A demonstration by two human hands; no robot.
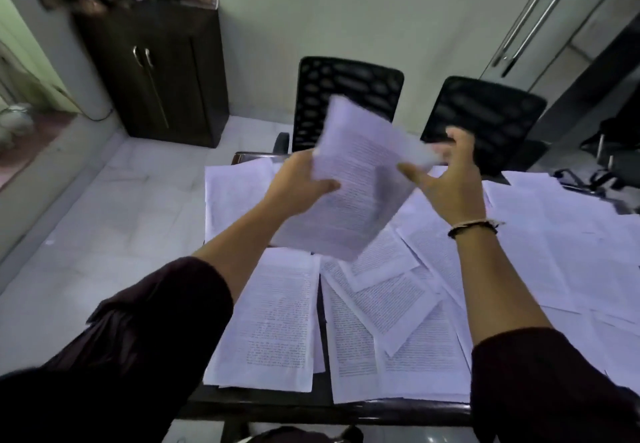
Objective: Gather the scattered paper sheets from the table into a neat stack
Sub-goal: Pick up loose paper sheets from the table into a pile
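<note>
Several printed paper sheets (277, 318) lie scattered and overlapping across a dark table (263, 404). Above the table's middle my left hand (301, 183) grips a small bunch of sheets (356, 183) by its left edge, thumb on top, and holds it tilted in the air. My right hand (450, 179) is raised beside the bunch's right edge with fingers spread and straight; whether its fingertips touch the paper is blurred. A dark bracelet sits on the right wrist.
Two black mesh office chairs (346, 96) (485, 120) stand at the table's far side. A dark wooden cabinet (156, 68) is at the back left on a white tiled floor. More sheets (571, 235) cover the table's right side.
</note>
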